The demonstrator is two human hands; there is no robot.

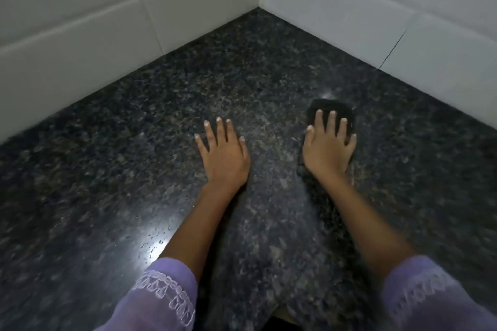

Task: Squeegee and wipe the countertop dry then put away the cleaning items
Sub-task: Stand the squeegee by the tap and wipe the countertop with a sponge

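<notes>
Dark folded cloth (pixel 332 115) lies flat under my right hand (pixel 326 146), fingers straight and pressing. My left hand (pixel 224 153), released, rests flat on the speckled black granite surface (pixel 107 169). Droplets (pixel 156 239) glint nearer than the left hand; I should sweep there, pressing evenly.

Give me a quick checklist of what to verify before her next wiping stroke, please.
1. Cloth under the hand: ok; the right hand presses flat on the dark cloth.
2. Bracing hand: ok; the left hand rests flat on the countertop.
3. Path to the tiled wall: ok, nothing in between.
4. Countertop dry: not ok; droplets glisten near the left forearm.
5. Squeegee within reach: cannot tell, none in view.
</notes>
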